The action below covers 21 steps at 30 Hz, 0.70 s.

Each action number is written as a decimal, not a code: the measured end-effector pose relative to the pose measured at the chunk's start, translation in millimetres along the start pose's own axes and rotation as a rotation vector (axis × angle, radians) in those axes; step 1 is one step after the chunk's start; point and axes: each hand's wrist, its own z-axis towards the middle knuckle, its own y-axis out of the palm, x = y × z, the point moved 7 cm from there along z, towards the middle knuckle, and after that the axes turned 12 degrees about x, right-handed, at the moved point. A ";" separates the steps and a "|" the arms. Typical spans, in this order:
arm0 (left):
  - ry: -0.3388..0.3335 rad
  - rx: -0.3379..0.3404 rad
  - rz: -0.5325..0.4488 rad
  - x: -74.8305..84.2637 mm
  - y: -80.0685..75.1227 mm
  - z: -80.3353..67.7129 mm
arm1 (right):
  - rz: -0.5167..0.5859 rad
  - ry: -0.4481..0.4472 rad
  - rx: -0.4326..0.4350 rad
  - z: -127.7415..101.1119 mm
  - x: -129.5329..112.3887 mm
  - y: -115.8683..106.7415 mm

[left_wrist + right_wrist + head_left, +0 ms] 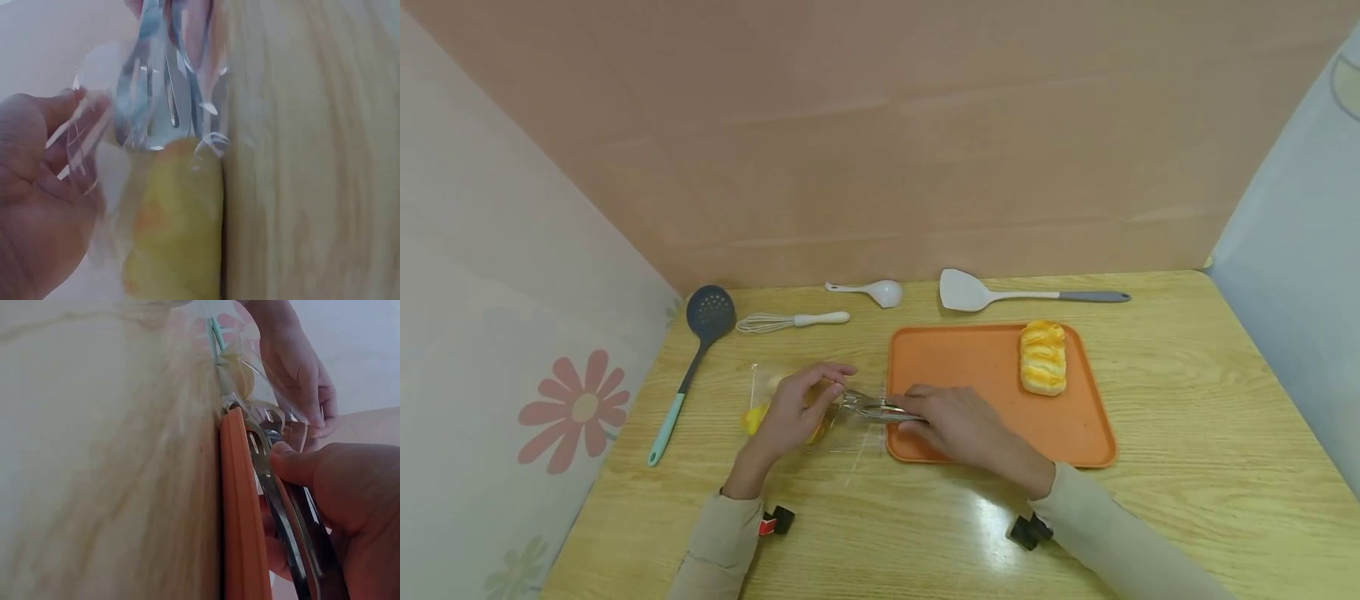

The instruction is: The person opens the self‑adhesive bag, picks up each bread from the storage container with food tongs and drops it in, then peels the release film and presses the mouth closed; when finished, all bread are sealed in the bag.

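My left hand (pixel 790 414) pinches the edge of a clear plastic bag (pixel 857 440) lying on the table left of the tray. Inside the bag is a yellow bread roll (pixel 178 219) with orange patches, partly hidden by that hand in the head view. My right hand (pixel 962 423) grips metal food tongs (pixel 284 519) over the left rim of an orange tray (pixel 951 358). In the left wrist view, the slotted tong heads (pixel 159 94) are at the bag's mouth, right by the end of the roll.
A golden bread loaf (pixel 1043 358) sits at the tray's back right. Behind lie a white spatula (pixel 966 291), a white ladle (pixel 883 292) and a whisk (pixel 797 320). A dark skimmer (pixel 710 312) with a mint handle lies far left. Walls border the table's back and sides.
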 end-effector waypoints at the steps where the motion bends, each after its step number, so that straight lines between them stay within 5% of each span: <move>1: -0.002 0.003 0.019 -0.5 -0.5 0.2 | -0.013 -0.008 0.006 -0.1 -1.2 -0.1; 12: 0.007 0.045 0.280 5.6 0.6 2.2 | -0.157 -0.079 0.101 -3.9 -13.0 -11.6; 21: 0.062 0.120 0.230 8.4 0.4 0.8 | -0.138 -0.067 0.115 -5.2 -15.2 -15.6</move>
